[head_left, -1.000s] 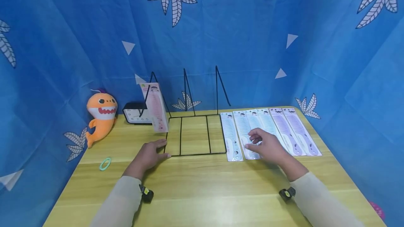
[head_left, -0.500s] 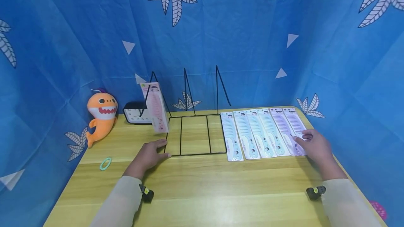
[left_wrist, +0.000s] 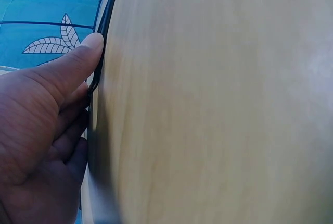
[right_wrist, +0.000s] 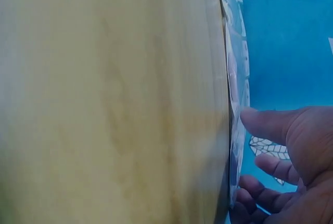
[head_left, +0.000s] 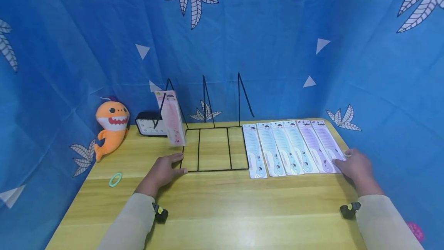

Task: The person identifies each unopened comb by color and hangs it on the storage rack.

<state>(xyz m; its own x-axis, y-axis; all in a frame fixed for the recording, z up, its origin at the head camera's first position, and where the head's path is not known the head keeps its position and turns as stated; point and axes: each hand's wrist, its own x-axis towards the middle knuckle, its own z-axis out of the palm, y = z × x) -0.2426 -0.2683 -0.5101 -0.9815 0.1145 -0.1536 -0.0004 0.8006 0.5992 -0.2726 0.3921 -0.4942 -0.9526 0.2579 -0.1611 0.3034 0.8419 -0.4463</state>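
My left hand [head_left: 172,166] lies on the wooden table [head_left: 243,211] at the front left corner of a black wire rack [head_left: 215,170]. In the left wrist view its thumb [left_wrist: 78,62] rests along the rack's wire [left_wrist: 106,21]. A pink comb package [head_left: 171,120] leans in the rack's left slot. Several flat comb packages lie in a row right of the rack, blue ones [head_left: 270,149] and two purple ones. My right hand [head_left: 350,164] touches the near end of the rightmost purple package [head_left: 327,144]. In the right wrist view, its thumb [right_wrist: 265,122] and fingers sit at the package's edge [right_wrist: 237,67].
An orange shark plush [head_left: 111,124] and a small black clock [head_left: 145,124] stand at the back left. A green hair ring [head_left: 115,179] lies near the left edge. Blue cloth walls close in the table on three sides.
My right hand has slid from the blue packages across to the rightmost purple package and down to its near end. The left hand has stayed at the rack's corner.
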